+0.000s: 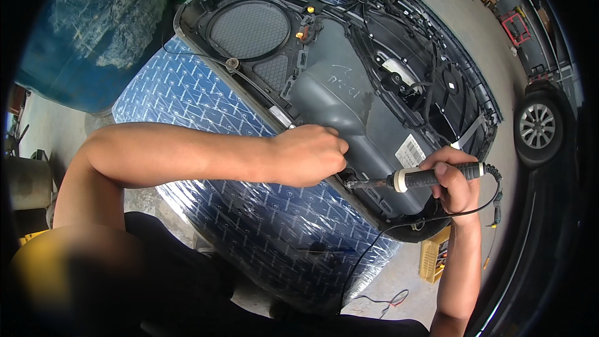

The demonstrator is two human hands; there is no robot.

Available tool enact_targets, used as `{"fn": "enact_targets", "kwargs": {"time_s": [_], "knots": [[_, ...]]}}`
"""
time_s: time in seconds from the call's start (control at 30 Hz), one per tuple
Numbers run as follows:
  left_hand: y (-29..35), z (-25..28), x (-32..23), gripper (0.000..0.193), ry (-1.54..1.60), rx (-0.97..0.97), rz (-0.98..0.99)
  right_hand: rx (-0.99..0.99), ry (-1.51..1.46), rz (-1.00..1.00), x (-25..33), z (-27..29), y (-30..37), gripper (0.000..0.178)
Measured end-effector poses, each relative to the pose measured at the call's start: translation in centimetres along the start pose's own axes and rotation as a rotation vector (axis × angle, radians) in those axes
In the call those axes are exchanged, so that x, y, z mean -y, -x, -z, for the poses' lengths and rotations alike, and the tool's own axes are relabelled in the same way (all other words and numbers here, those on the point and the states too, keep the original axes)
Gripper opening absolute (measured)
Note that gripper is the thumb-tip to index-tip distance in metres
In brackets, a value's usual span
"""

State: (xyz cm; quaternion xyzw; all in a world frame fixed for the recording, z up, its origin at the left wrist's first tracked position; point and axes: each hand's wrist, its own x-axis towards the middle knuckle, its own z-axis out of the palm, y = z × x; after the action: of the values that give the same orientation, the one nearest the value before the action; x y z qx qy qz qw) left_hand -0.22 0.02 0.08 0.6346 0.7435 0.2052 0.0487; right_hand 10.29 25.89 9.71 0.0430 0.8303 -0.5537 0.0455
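Apparently working the near edge of a door panel [334,90] with corded tool [425,178] gripped in right hand [457,188], left hand [312,155] curled closed, contents hidden; next, hold tip [368,184] steady.

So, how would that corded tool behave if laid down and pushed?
The corded tool would probably roll a little, since its handle looks round; the cord trailing from its end might tug it back. Its straight shaft looks metallic, so likely stiff.
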Motion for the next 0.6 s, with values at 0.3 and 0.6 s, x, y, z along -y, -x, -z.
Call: {"fn": "enact_targets", "kwargs": {"time_s": [0.3,0.6], "knots": [[-0.06,-0.37,0.12,0.009,0.017,-0.025,-0.010,0.029,0.015,0.009,0.50,-0.29,-0.38,0.026],[-0.07,-0.43,0.17,0.009,-0.031,0.011,-0.013,0.035,0.027,0.001,0.89,-0.58,-0.72,0.023]]}}
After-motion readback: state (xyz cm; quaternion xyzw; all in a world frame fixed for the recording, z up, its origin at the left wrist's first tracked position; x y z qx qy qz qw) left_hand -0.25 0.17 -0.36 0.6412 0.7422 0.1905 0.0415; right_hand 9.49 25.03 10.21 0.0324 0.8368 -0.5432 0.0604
